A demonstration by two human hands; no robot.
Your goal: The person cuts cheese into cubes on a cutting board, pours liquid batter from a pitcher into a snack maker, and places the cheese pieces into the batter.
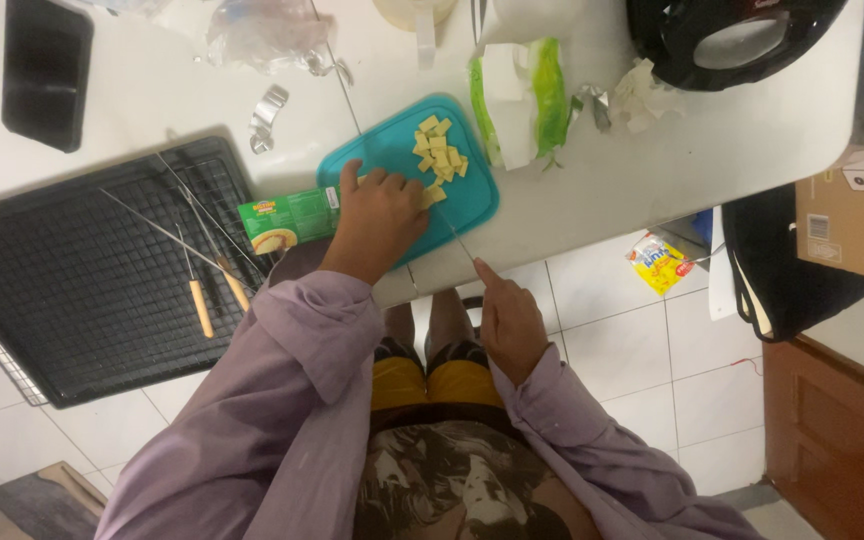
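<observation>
My left hand [377,215] rests on a teal cutting board [377,150], its fingers curled over a yellow block of food at the board's near edge. Several small yellow cubes [439,150] lie in a loose pile on the board beyond my fingers. My right hand [508,320] grips a knife [458,238] whose thin blade points toward the food under my left hand. A green food box [287,218] lies against the board's left side, next to my left wrist.
A black wire rack [82,270] with wooden-handled skewers [202,285] sits to the left. A green-and-white wrapper [520,100] lies beyond the board. A black round appliance [722,40] stands at the far right, a black tray [45,70] at the far left. A cardboard box [857,215] is at the right edge.
</observation>
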